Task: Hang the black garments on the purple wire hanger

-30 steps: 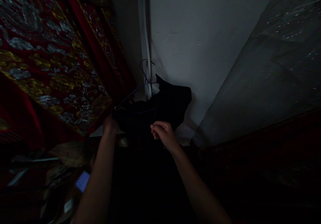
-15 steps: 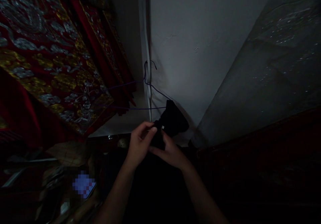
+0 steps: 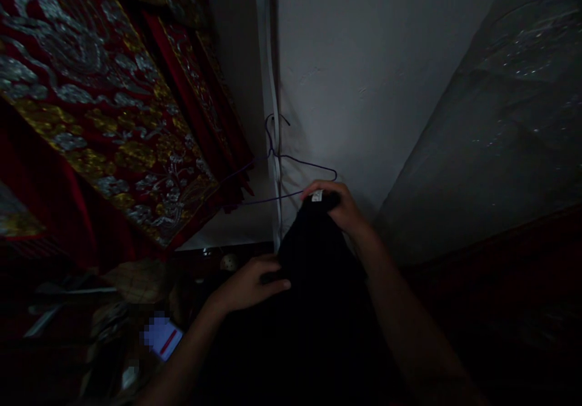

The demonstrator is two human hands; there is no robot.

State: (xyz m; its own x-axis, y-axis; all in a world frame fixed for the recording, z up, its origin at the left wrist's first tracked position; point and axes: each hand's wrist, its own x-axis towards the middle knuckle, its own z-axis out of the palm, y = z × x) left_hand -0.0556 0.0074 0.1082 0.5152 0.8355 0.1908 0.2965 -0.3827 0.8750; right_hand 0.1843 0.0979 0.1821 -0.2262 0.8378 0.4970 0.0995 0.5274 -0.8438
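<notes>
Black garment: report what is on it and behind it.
A white label shows on the black garment, by the right hand; what lies directly behind the garment is covered.

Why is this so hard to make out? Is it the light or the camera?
Mostly the light: in the head view, the black cloth loses its folds in darkness; in the same view, the grey wall is dim, the plastic-like sheet shows small glints, and blocky pixels cover part of the glowing screen.
</notes>
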